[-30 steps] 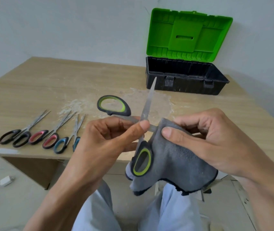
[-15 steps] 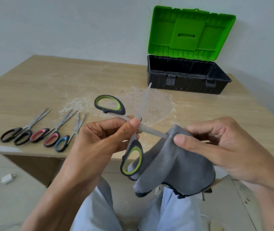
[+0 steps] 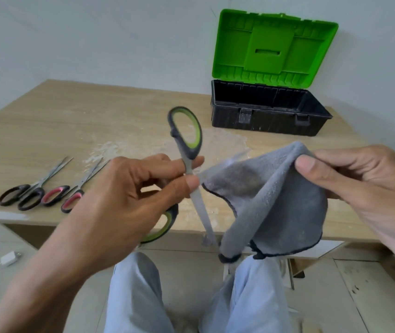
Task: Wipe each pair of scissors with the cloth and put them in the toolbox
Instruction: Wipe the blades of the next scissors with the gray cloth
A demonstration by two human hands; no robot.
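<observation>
Rotated since the earlier frame: green-handled scissors [image 3: 187, 159], one loop now upright just above the left hand [image 3: 124, 203] instead of lying off to its far side, the second loop tucked below that hand's palm. One blade now aimed down past the left thumb toward the lap. Other blade reaching toward the right hand, too blurred to tell whether touching the cloth [image 3: 288, 205]. Left hand pinching the scissors near the pivot between thumb and forefinger, remaining fingers curled behind. Right hand [image 3: 360, 188] drawn further from the left and lifted, pinching a fold at the top of the cloth between thumb and fingers, rest of the grey cloth hanging below it.

Beyond both hands, pale wooden surface [image 3: 95, 121] with a whitish patch [image 3: 220, 143] just past the left fingertips. Toolbox [image 3: 271, 116] well beyond the right hand at the far edge: black tray, green lid [image 3: 273, 46] open and upright against the white wall [image 3: 95, 32]. Left of the left hand, flat and side by side: black scissors [image 3: 36, 186] and red-handled scissors [image 3: 87, 177], blades pointing away. Below the hands, light trousers [image 3: 134, 296] and tiled floor [image 3: 360, 296], with a white plug [image 3: 9, 258] to the outer side of the left forearm.
</observation>
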